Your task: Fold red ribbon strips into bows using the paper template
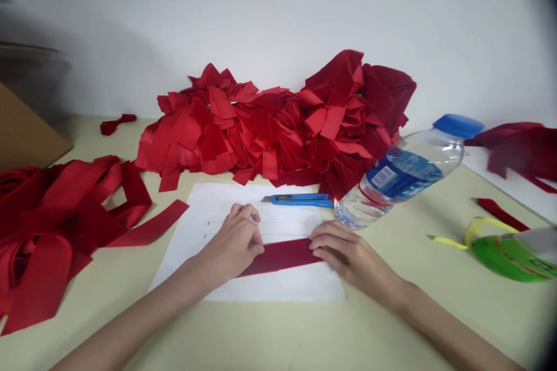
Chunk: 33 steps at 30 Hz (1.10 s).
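A dark red velvet ribbon strip (285, 256) lies across a white paper sheet (278, 288) with thin ruled black lines. Over the strip's left part is my left hand (237, 239), its fingers curled in and thumb near the index finger; what they hold, if anything, is hidden. My right hand (342, 246) pinches the strip's right end between thumb and fingers. Just beyond both hands, a blue utility knife (300, 200) rests on the paper's far edge with its blade pointing left.
A large heap of cut red ribbon pieces (270, 127) lies against the wall. Longer red ribbon loops (65, 214) spread at left near a cardboard box (26, 127). At right stand a water bottle (400, 174) with a blue cap and a green-labelled roll (513, 255) with yellow tape.
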Tool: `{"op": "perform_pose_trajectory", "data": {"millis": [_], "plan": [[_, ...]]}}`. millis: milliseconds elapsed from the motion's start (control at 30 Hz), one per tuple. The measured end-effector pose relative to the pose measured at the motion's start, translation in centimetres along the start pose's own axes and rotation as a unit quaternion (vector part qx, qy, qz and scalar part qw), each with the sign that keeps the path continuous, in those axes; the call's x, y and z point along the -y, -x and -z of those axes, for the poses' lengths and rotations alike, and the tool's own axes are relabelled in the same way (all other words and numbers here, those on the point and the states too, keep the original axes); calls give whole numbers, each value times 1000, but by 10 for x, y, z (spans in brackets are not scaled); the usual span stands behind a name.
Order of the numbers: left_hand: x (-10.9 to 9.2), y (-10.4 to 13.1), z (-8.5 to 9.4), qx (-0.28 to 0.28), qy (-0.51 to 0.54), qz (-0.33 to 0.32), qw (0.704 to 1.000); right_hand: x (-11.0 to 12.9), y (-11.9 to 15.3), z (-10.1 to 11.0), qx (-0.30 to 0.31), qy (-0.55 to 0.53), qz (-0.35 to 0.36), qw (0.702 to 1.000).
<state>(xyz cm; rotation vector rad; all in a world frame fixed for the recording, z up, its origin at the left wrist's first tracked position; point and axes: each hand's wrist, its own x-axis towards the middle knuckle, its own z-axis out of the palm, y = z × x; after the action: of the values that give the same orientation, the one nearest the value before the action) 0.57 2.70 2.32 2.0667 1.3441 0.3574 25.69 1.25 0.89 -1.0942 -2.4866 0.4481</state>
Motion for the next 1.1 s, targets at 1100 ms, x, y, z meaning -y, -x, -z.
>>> {"op": "perform_pose_trajectory", "data": {"millis": [1100], "plan": [[33, -33, 32, 110, -31, -31, 993, 32, 23, -22, -79, 113, 137, 981]]}}
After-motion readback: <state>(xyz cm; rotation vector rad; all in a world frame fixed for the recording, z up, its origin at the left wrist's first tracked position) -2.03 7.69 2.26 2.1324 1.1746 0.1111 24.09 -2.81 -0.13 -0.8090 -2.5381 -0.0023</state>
